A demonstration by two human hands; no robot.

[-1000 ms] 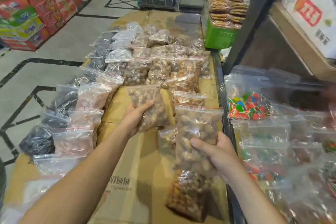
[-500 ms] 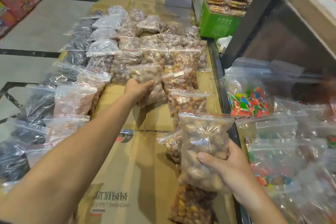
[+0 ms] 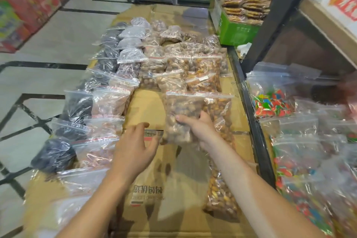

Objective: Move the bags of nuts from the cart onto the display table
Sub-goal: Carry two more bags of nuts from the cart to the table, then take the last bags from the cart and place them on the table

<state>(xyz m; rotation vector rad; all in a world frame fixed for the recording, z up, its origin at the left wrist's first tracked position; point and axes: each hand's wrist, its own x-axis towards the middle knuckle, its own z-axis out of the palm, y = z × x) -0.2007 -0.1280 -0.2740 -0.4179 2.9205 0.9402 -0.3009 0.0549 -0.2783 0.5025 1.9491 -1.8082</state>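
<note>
Holding one bag of nuts (image 3: 182,117) in my right hand (image 3: 199,127), I have my fingers curled around its lower part, and it hangs just above the cardboard top of the display table (image 3: 146,183). My left hand (image 3: 135,147) is near it, fingers spread and relaxed, holding nothing. Many bags already lie on the table: dark ones along the left edge (image 3: 77,106), pale pink ones (image 3: 111,100) beside them, brown nuts (image 3: 173,67) in the far rows. I judge the work is well advanced, because the rows are long. This bag is not yet set down, and the middle strip of cardboard can take more. How many bags are left on the cart I cannot tell.
</note>
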